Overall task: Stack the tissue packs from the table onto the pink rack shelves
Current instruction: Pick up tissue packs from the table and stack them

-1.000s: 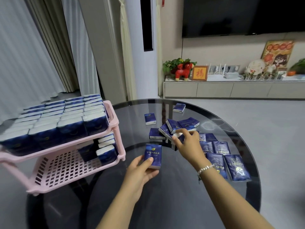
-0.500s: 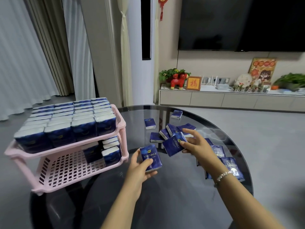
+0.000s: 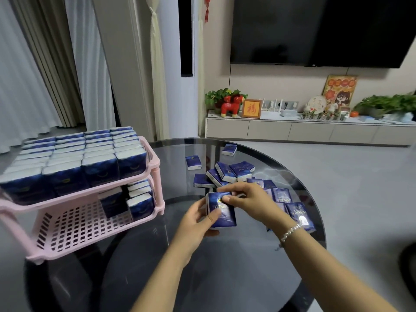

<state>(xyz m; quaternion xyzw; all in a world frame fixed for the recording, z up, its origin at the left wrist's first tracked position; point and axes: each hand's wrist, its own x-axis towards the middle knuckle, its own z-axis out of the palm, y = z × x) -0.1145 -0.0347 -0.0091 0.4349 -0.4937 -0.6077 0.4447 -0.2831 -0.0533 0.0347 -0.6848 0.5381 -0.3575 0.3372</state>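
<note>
**Both hands on a tissue pack above the glass desk**

The left hand (image 3: 195, 224) and the right hand (image 3: 248, 202) meet over the near middle of the round dark glass desk (image 3: 225, 273), both gripping the held tissue pack (image 3: 221, 210). The left hand cups it from the left with the thumb pressed on its blue face; the right hand comes in from the right, thumb on the upper face and fingers curled over the top edge. Whether one pack or two lie stacked in that grip cannot be told. A beaded bracelet (image 3: 290, 231) sits on the right wrist.

Behind the hands, loose tissue packs (image 3: 231, 172) lie in a jumbled pile on the desk, some overlapping; two more lie apart farther back, and a row lies flat to the right, partly hidden by the right forearm.

The pink rack (image 3: 155, 164) stands on the left edge of the desk. Its upper shelf is packed with upright packs in tight rows (image 3: 74, 158). The lower shelf (image 3: 74, 226) holds a few packs (image 3: 128, 201) at its right end, beside the corner post; the rest of its slotted floor shows bare.
</note>
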